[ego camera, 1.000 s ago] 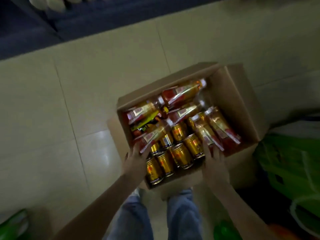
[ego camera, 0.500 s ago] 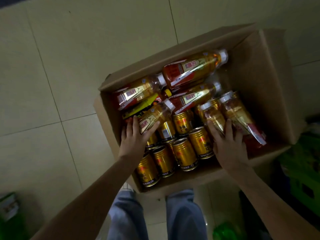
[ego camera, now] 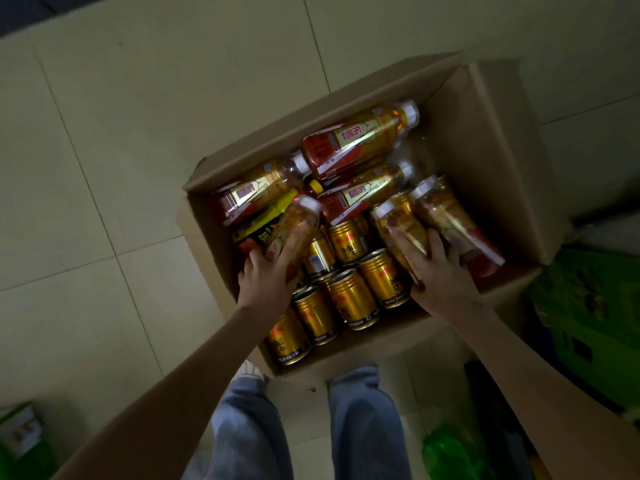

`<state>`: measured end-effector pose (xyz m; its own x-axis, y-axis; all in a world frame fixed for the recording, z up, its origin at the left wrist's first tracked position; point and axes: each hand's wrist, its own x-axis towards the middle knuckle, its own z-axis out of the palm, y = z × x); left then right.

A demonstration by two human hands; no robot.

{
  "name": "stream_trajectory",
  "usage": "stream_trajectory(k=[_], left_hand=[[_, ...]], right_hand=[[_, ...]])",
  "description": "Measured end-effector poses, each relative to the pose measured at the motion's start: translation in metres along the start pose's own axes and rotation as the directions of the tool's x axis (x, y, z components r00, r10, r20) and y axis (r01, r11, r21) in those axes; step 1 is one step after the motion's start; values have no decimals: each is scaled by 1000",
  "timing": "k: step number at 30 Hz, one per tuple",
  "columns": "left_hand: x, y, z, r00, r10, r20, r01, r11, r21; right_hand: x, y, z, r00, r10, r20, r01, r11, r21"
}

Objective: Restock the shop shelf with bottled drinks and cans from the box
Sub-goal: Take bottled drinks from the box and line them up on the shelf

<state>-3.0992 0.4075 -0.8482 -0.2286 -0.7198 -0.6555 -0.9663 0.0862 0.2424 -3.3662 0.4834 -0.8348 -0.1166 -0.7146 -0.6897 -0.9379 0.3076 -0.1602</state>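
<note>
Both bare forearms reach down and forward into the open brown cardboard box (ego camera: 502,161) on the floor. The left hand (ego camera: 268,277) is curled round the lower body of an amber plastic drink bottle with a white cap (ego camera: 299,225), thumb on one side and fingers on the other. This bottle tilts up with its cap pointing away from the person. The right hand (ego camera: 441,271) lies over a second white-capped amber bottle (ego camera: 398,220) near the box's right side, with its fingers wrapped across the label. A third like bottle (ego camera: 446,213) lies just beside it, against the fingers. More bottles of the same kind, with red-and-gold labels, lie on their sides along the far wall. Short gold cans (ego camera: 351,297) stand packed in the near half, between the two hands. The box rests on pale floor tiles (ego camera: 121,133), in front of the person's blue jeans (ego camera: 242,427). A green plastic crate (ego camera: 588,306) sits at the right.
</note>
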Motion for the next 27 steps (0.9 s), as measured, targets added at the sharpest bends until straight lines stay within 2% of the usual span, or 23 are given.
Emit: stream_trajectory(k=[3, 6, 9, 13, 15, 18, 24, 27], left_hand=[[-31, 15, -31, 996, -75, 53, 85, 968, -234], [-69, 37, -80, 996, -44, 80, 73, 910, -409], [-109, 55, -138, 989, 53, 139, 31, 840, -541], [-177, 75, -243, 949, 271, 163, -90, 726, -682], [-217, 88, -295, 902, 403, 153, -160, 643, -749], [-286, 115, -366, 814, 568, 124, -268, 556, -787], [-434, 165, -443, 587, 809, 43, -520, 416, -746], [-498, 186, -461, 449, 893, 1, -608, 307, -732]], right_hand=[[-32, -17, -29, 997, 1, -78, 8, 994, 106], [-76, -45, -71, 989, 49, -139, -13, 969, 247], [-135, -79, -122, 972, 116, -205, -11, 893, 449], [-244, -128, -197, 916, 210, -341, 80, 736, 672], [-307, -152, -231, 869, 272, -413, 128, 683, 719], [-400, -183, -273, 776, 346, -528, 195, 663, 722], [-566, -222, -331, 567, 413, -713, 275, 721, 636], [-639, -230, -344, 419, 409, -810, 300, 780, 549]])
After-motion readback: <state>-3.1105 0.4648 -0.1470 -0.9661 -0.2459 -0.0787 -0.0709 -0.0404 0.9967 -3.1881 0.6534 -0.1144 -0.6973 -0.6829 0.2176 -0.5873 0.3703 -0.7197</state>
